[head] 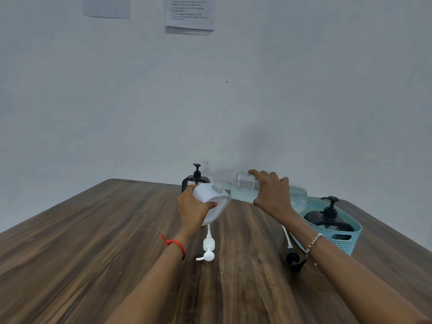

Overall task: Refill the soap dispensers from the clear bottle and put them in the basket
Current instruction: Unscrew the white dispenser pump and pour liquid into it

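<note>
My left hand grips a white soap dispenser with its pump off, tilted toward the right. My right hand holds the clear bottle on its side, its open mouth at the white dispenser's neck; clear liquid lies in the bottle's lower half. The white pump lies on the table just in front of the white dispenser. A black pump lies near my right wrist. One black dispenser stands behind the white one. Another black dispenser stands inside the teal basket at the right.
The wooden table ends at a grey wall close behind the dispensers. Printed paper sheets hang high on the wall. The basket stands near the table's right edge.
</note>
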`<state>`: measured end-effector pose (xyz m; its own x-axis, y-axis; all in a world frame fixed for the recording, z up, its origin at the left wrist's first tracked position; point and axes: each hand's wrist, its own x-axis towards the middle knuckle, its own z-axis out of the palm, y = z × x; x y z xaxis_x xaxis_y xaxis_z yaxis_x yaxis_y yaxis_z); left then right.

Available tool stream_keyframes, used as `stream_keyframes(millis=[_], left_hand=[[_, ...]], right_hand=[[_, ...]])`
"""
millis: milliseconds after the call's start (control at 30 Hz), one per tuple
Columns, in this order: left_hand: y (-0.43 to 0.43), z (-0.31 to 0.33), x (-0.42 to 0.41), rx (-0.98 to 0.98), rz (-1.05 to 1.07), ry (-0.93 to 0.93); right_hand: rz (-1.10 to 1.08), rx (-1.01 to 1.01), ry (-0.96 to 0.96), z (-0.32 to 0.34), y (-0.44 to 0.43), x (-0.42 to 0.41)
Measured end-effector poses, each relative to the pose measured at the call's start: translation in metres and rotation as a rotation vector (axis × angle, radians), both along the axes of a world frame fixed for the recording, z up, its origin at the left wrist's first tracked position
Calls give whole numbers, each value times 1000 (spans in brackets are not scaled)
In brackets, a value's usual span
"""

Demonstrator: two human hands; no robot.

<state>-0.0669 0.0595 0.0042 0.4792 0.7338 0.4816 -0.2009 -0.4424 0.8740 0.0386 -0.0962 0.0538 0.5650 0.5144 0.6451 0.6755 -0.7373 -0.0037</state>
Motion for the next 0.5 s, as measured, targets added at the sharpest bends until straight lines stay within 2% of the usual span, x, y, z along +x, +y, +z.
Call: stream_keyframes(millis=[500], left_hand=[[-5,0,-5,-4,-6,-6]], right_hand=[[-3,-23,5,3,1,-1]])
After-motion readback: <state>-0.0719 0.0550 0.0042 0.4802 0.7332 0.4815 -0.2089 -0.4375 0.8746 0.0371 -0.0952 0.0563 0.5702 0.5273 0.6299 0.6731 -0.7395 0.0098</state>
